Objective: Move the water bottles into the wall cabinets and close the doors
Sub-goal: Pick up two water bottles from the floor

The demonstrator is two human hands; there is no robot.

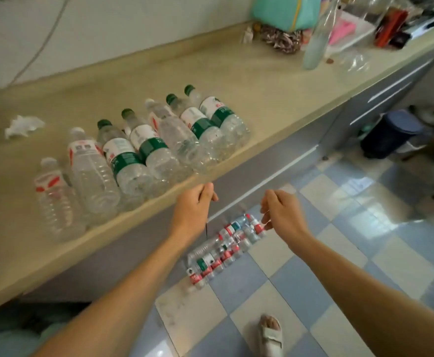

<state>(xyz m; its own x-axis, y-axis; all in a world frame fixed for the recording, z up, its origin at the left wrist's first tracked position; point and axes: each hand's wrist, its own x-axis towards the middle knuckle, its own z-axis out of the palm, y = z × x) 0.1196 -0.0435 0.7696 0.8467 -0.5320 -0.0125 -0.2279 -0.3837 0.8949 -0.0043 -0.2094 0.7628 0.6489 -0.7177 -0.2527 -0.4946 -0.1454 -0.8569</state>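
Several clear plastic water bottles (146, 155) lie side by side near the front edge of the beige countertop (262, 81), some with green caps and labels, some with red-and-white labels. More water bottles (226, 251) lie in rows on the tiled floor below, against the cabinet base. My left hand (195, 204) hovers just in front of the counter edge, fingers loosely curled and holding nothing. My right hand (280, 212) hangs beside it above the floor bottles, also loosely curled and holding nothing. No wall cabinet is in view.
A crumpled tissue (22, 126) lies at the counter's left. A tall clear bottle (316, 42), a teal bag (285, 11) and clutter fill the far right end. A dark bin (391, 132) stands on the floor. My sandalled foot (270, 333) is on the tiles.
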